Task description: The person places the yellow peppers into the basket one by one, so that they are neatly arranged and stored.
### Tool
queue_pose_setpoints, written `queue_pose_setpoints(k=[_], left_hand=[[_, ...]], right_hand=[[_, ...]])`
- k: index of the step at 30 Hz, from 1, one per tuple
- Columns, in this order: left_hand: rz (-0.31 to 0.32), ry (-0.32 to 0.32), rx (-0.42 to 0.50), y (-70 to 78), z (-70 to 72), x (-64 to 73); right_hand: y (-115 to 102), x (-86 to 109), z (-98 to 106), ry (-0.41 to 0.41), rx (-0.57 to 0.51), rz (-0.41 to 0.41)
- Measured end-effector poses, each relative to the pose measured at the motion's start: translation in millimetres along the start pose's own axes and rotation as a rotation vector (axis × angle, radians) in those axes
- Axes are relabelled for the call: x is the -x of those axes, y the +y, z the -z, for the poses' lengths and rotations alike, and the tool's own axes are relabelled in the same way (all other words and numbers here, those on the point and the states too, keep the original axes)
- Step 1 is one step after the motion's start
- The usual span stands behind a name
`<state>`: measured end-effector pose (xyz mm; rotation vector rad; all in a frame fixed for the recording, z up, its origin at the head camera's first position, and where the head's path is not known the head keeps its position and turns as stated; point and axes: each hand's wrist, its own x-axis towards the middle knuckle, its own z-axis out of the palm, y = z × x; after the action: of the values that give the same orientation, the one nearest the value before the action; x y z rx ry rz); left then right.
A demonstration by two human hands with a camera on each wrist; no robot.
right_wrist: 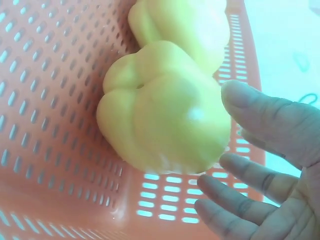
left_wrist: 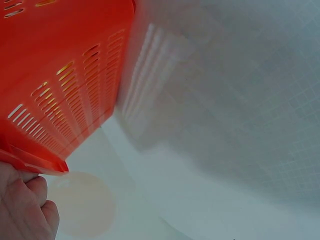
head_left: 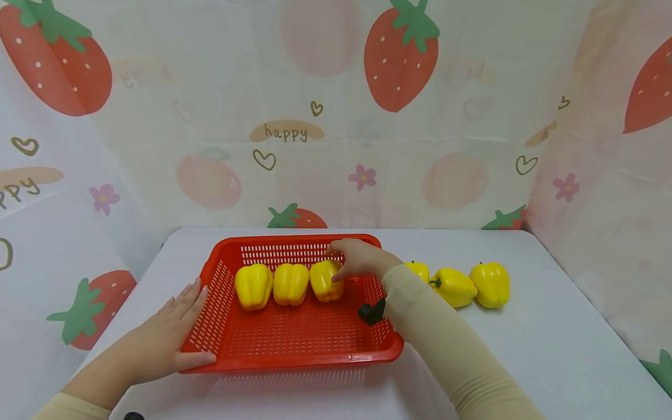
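A red plastic basket [head_left: 294, 365] with slotted walls stands on the white table. Three yellow bell peppers sit in a row along its back part: a left pepper [head_left: 254, 286], a middle pepper [head_left: 291, 284] and a right pepper [head_left: 320, 281]. My right hand [head_left: 362, 256] reaches over the basket beside the right pepper. In the right wrist view, its spread fingers [right_wrist: 245, 200] stand close to that pepper without wrapping round it. At the basket's front left corner rests my left hand [head_left: 168, 332], thumb along the front rim and extended fingers against the left side.
Right of the basket, more yellow peppers lie on the table: one partly behind my sleeve [head_left: 417, 268], a tipped pepper [head_left: 454, 287] and an upright pepper [head_left: 490, 284]. A strawberry-print curtain [head_left: 336, 175] stands behind the table [head_left: 556, 350] and at both sides.
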<state>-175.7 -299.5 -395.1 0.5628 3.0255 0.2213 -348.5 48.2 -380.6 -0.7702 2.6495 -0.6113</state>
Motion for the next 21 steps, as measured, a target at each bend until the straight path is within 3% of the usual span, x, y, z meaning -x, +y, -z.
queue_pose_setpoints(k=[15, 21], left_hand=[[0.008, -0.011, 0.002, 1.2, 0.6, 0.1], [0.005, -0.009, 0.005, 0.6, 0.4, -0.1]], right_hand=[[-10, 20.3, 17, -0.01, -0.086, 0.056], [-13, 32.9, 24, -0.005, -0.055, 0.111]])
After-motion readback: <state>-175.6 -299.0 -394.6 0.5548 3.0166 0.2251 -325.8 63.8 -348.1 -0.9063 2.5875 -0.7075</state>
